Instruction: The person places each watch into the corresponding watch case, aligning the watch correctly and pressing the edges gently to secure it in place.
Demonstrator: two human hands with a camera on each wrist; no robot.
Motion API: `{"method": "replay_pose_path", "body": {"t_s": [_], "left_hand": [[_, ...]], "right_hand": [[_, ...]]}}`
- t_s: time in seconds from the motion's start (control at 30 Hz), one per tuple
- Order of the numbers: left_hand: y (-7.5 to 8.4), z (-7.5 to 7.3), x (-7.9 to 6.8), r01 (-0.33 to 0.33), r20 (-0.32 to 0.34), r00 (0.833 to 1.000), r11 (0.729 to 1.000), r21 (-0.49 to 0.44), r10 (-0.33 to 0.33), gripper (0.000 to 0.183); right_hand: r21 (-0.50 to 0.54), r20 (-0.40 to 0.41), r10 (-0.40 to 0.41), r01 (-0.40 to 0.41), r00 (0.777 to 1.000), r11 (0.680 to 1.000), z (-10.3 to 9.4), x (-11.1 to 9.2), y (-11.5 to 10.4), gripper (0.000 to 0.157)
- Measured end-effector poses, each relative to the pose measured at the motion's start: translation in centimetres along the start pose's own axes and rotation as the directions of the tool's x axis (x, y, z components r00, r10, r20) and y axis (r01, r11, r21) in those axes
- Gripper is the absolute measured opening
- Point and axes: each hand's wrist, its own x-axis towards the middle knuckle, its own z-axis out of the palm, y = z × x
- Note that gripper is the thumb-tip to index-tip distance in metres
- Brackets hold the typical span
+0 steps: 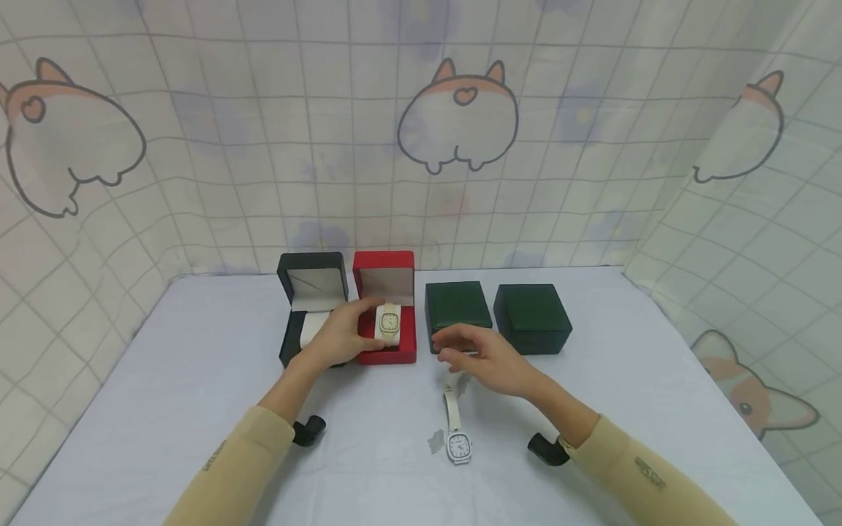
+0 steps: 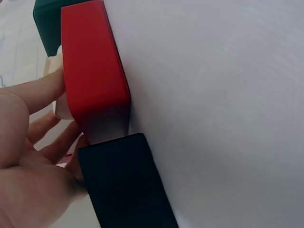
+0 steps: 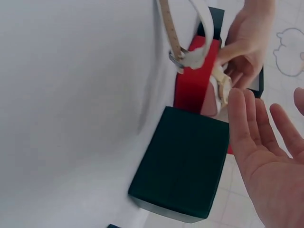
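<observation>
My left hand (image 1: 345,332) reaches over the open red watch box (image 1: 408,332). Its thumb and fingers pinch a white cushion (image 2: 62,108) bearing a cream-strapped watch (image 1: 389,321), which sits inside the box. The fingertips are partly hidden behind the red lid in the left wrist view. My right hand (image 1: 493,361) hovers at the front of a closed green box (image 1: 457,303), fingers relaxed and holding nothing. Below it, a white-strapped watch (image 1: 458,446) lies stretched out on the table, its strap and buckle (image 3: 175,59) showing in the right wrist view.
An open dark box (image 1: 286,277) with a white cushion (image 1: 314,326) stands left of the red one, partly under my left hand. Farther right is another closed green box (image 1: 533,314). The white tabletop (image 1: 217,351) meets a patterned cloth (image 1: 263,183) behind the boxes.
</observation>
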Motion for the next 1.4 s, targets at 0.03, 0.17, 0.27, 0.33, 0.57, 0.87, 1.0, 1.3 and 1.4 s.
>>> {"method": "replay_pose_path", "body": {"t_s": [0.03, 0.17, 0.27, 0.33, 0.57, 0.87, 1.0, 1.3, 1.4], "left_hand": [[0.0, 0.0, 0.0, -0.006, -0.001, 1.000, 1.000, 0.009, 0.006, 0.078], [-0.1, 0.1, 0.0, -0.024, -0.004, 1.000, 0.998, 0.062, 0.024, 0.076], [-0.3, 0.1, 0.1, -0.035, 0.004, 0.999, 0.995, 0.098, 0.035, 0.073], [-0.5, 0.2, 0.1, -0.038, 0.017, 0.999, 0.992, 0.118, 0.036, 0.072], [-0.5, -0.1, 0.1, -0.003, 0.064, 0.998, 0.994, 0.113, -0.005, 0.072], [0.5, -1.7, -0.6, -0.061, 0.005, 0.998, 0.998, -0.003, 0.061, 0.053], [0.9, -2.3, -0.5, -0.124, -0.113, 0.986, 0.992, -0.029, 0.120, 0.036], [2.2, -3.4, -0.4, -0.228, -0.410, 0.884, 0.973, 0.043, 0.225, 0.022], [2.6, -3.5, -0.2, -0.241, -0.455, 0.854, 0.966, 0.089, 0.254, 0.021]], "right_hand": [[0.003, -0.003, -0.002, 0.002, 1.000, 1.000, -0.2, 0.2, -0.1, 0.035], [0.005, -0.024, -0.010, 0.010, 1.000, 1.000, -1.0, 1.1, -0.8, 0.033], [0.004, -0.041, -0.015, 0.015, 0.999, 1.000, -1.6, 1.8, -1.3, 0.033], [0.010, -0.048, -0.020, 0.020, 0.999, 1.000, -2.0, 2.3, -1.6, 0.032], [-0.001, -0.083, -0.024, 0.024, 0.996, 1.000, -3.0, 4.1, -1.5, 0.030], [-0.051, -0.128, 0.007, -0.014, 0.992, 0.999, -3.5, 6.1, -1.7, 0.032], [-0.055, -0.178, 0.012, -0.022, 0.984, 0.998, -3.6, 7.1, -1.3, 0.030], [-0.072, -0.227, 0.000, -0.017, 0.974, 0.997, -3.4, 8.7, -0.9, 0.036], [-0.103, -0.242, 0.015, -0.041, 0.970, 0.994, -3.3, 9.4, -1.0, 0.041]]}}
